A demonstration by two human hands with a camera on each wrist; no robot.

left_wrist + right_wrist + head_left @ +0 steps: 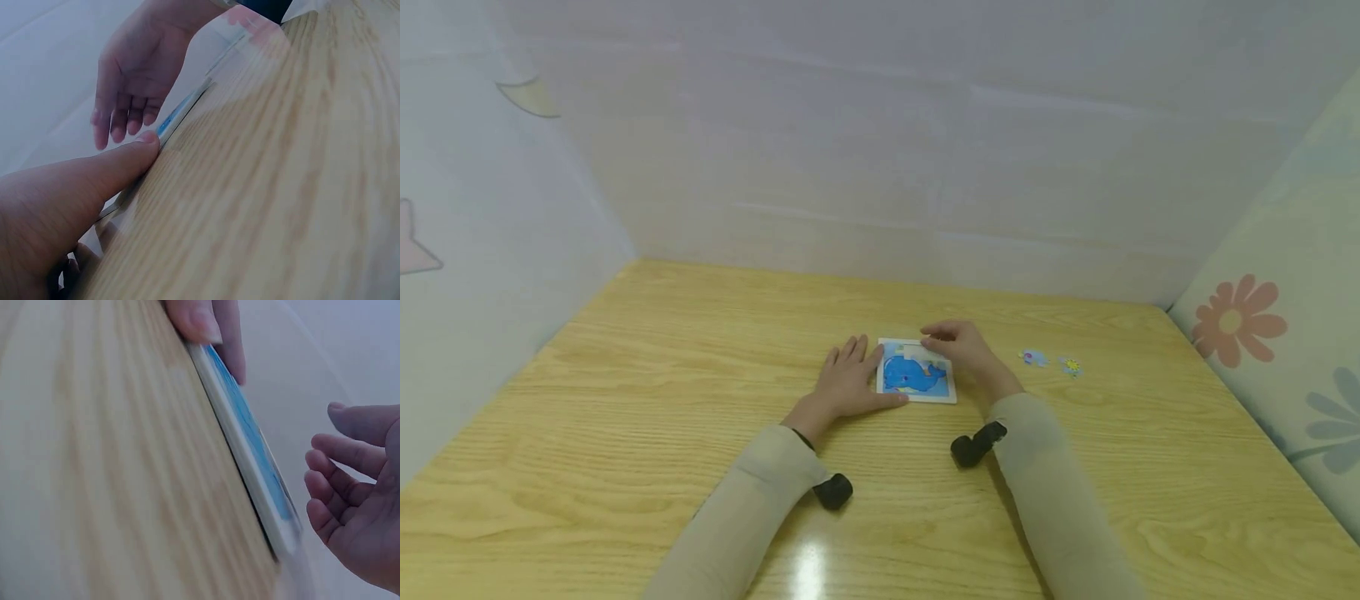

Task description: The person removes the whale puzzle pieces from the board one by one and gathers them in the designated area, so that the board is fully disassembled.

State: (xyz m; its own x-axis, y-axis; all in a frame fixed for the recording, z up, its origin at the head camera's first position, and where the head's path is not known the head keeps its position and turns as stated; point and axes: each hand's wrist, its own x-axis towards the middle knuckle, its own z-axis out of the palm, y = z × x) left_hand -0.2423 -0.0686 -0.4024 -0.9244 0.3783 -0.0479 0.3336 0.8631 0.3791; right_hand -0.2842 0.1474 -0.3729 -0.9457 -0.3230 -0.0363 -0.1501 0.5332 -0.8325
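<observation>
A jigsaw puzzle (916,379) in a white frame lies on the table, showing a blue whale; a pale gap shows near its upper right. My left hand (846,385) rests at the frame's left side with fingers spread, thumb on the lower edge. Over the frame's upper right corner is my right hand (964,346), its fingers loosely bent. In the right wrist view, the right hand (365,494) has thumb and fingers apart, and I see nothing between them. The puzzle's edge (250,462) appears beside it, with the left thumb (203,322) at the far end.
Two loose puzzle pieces lie to the right of the right hand: one blue and purple (1034,358), one with a yellow shape (1071,366). The wooden table (662,400) meets pale cloth walls (850,167) at the back and sides.
</observation>
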